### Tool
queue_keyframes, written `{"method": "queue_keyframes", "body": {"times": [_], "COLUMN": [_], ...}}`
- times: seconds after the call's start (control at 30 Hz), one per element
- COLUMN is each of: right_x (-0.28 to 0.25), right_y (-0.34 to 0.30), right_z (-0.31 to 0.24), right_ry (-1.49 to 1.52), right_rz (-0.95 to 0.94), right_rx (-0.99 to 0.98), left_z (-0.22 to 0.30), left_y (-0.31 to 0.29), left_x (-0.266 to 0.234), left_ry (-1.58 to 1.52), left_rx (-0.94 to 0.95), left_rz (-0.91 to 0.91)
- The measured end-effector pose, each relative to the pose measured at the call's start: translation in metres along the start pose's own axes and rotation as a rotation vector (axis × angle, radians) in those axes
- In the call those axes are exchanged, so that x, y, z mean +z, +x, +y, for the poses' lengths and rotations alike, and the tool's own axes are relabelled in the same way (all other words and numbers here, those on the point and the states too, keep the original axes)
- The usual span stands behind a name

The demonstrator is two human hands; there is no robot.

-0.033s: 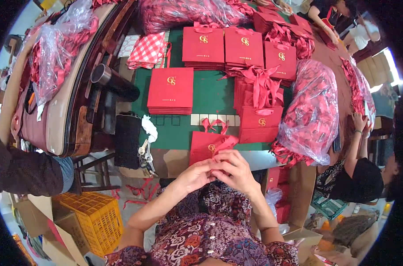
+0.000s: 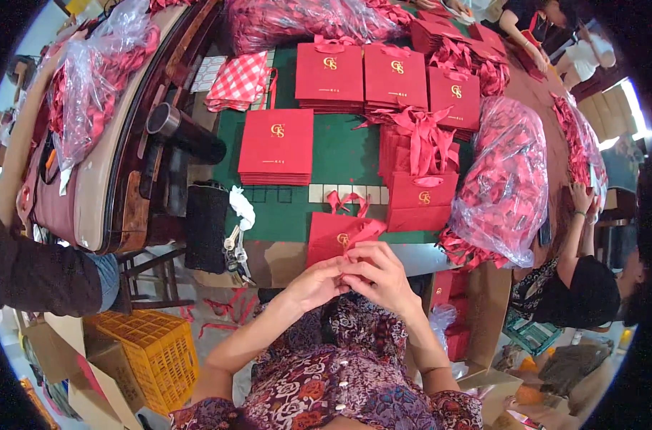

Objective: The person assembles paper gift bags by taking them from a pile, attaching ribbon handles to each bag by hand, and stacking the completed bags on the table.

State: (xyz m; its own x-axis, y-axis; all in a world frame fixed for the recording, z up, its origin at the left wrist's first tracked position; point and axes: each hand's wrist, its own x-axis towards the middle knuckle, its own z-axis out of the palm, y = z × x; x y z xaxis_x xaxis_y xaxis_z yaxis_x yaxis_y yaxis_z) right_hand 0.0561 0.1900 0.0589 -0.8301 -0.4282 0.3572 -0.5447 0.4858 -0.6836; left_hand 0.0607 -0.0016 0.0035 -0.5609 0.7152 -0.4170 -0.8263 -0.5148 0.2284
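Observation:
My left hand (image 2: pixel 317 284) and my right hand (image 2: pixel 380 278) meet in front of my chest, fingers bent and pressed together at the tips. Whatever they pinch is small and hidden behind the fingers. Just beyond them a red paper gift bag (image 2: pixel 329 233) with a gold print lies at the table's near edge. Its red ribbon handle (image 2: pixel 351 203) loops up at the top, and a wider ribbon end (image 2: pixel 369 231) slants down toward my right hand's knuckles. Farther right, another red bag (image 2: pixel 421 204) leans against a stack with loose ribbons (image 2: pixel 419 136).
Stacked red bags (image 2: pixel 275 143) stand on the green table mat (image 2: pixel 347 147). A plastic sack of ribbons (image 2: pixel 501 179) bulges at the right. At the left are a dark tumbler (image 2: pixel 189 136), a black pouch (image 2: pixel 206 229) and keys (image 2: pixel 235 247). A yellow crate (image 2: pixel 154 351) sits below. Other people work around the table.

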Motion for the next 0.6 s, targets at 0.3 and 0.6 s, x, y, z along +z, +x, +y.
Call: {"method": "queue_keyframes", "body": {"times": [0.3,0.6], "right_x": [-0.019,0.042], "right_y": [0.002,0.024], "right_z": [-0.021,0.02], "right_ry": [0.259,0.169], "right_rz": [0.283,0.211], "right_rx": [-0.012,0.554], "left_z": [0.039,0.071], "left_y": [0.006,0.032], "left_x": [0.001,-0.016], "left_ry": [1.246,1.939], "left_rx": [0.442,0.891], "left_rz": [0.468,0.45]}}
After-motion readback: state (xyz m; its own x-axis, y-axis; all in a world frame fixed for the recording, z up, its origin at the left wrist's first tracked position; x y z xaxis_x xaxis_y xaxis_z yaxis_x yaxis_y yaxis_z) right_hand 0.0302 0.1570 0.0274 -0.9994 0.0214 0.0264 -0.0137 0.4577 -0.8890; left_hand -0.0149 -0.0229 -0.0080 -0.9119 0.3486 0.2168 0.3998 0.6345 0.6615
